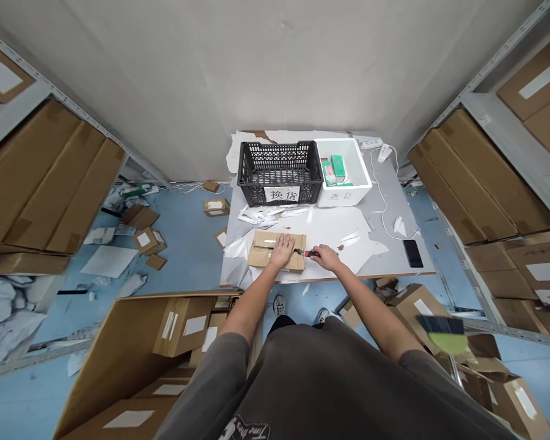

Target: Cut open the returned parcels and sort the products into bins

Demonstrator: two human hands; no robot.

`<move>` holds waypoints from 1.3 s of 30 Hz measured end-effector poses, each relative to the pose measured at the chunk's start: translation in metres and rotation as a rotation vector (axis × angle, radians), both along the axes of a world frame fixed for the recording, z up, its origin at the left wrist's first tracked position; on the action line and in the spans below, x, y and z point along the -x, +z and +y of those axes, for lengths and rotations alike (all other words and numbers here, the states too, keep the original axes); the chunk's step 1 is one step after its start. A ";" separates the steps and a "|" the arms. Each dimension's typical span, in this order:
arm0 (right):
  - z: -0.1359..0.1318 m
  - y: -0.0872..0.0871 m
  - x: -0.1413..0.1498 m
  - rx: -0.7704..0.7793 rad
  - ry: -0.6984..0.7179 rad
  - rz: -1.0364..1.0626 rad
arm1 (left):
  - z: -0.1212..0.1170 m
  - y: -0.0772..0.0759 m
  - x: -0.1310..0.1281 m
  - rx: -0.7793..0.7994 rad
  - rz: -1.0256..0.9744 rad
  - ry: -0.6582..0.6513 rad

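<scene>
A small brown cardboard parcel (pixel 262 248) lies flat near the front edge of the grey table (pixel 394 256). My left hand (pixel 283 249) presses down on its right half, fingers spread. My right hand (pixel 325 256) sits just right of the parcel and grips a red-handled cutter (pixel 310 253) whose tip points at the parcel's right edge. The blade itself is too small to make out.
A black plastic crate (pixel 279 171) with a white label and a white foam box (pixel 348 183) holding green packs stand at the table's back. A phone (pixel 413 253) lies at the right. Paper scraps litter the table. Cardboard boxes (pixel 165 342) crowd the floor and side shelves.
</scene>
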State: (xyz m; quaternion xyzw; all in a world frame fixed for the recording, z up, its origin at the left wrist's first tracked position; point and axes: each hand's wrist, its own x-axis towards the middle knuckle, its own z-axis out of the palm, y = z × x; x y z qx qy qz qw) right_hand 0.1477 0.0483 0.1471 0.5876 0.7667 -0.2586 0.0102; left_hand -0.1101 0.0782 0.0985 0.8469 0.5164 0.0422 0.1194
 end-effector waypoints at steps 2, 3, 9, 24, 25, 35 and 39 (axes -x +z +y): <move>0.001 0.001 0.000 -0.037 0.033 -0.039 | -0.002 -0.001 -0.001 0.006 -0.031 0.015; 0.001 0.001 -0.001 -0.050 0.045 -0.048 | -0.003 -0.001 -0.002 0.013 -0.047 0.024; -0.002 -0.004 -0.009 -0.100 0.054 -0.036 | -0.007 0.006 -0.004 0.089 -0.140 0.081; -0.005 -0.010 -0.002 -0.133 0.051 -0.040 | -0.017 0.009 -0.007 0.064 -0.137 0.107; -0.005 -0.011 -0.002 -0.135 0.050 -0.036 | -0.017 0.009 -0.007 0.066 -0.141 0.106; 0.010 -0.010 -0.001 -0.138 0.008 -0.027 | -0.022 0.011 -0.006 0.103 -0.160 0.126; 0.012 -0.010 -0.007 -0.137 0.020 -0.015 | -0.021 0.012 -0.005 0.104 -0.168 0.134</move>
